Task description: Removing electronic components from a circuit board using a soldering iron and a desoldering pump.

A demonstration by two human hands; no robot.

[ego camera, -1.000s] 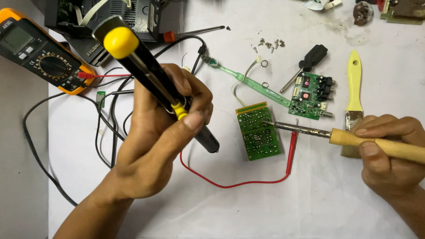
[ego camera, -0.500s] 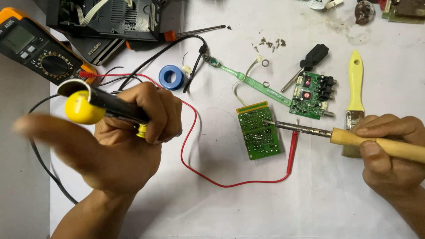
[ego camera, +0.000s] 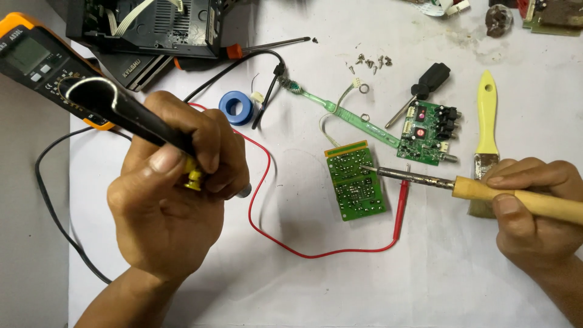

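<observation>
My left hand [ego camera: 176, 200] is wrapped around a black suction pump with a yellow collar [ego camera: 121, 109]. It is tilted, with its back end up-left over the multimeter and its nozzle poking out near my little finger. My right hand [ego camera: 534, 212] grips the wooden handle of a soldering iron [ego camera: 413, 177]. The iron's tip touches the upper right of a small green circuit board [ego camera: 355, 182] lying solder side up on the white sheet. The pump's nozzle is well left of that board.
An orange multimeter [ego camera: 36, 61] lies top left, its red lead [ego camera: 316, 252] looping under the board. Also about are a blue solder roll [ego camera: 237, 107], a second green board [ego camera: 428, 130], a screwdriver [ego camera: 425, 85], a yellow-handled brush [ego camera: 486, 115], loose screws [ego camera: 367, 61] and an opened black device [ego camera: 152, 24].
My left hand has swung the pump's back end down and to the left, and its yellow knob no longer shows. The blue roll is uncovered. My right hand and the iron stayed put.
</observation>
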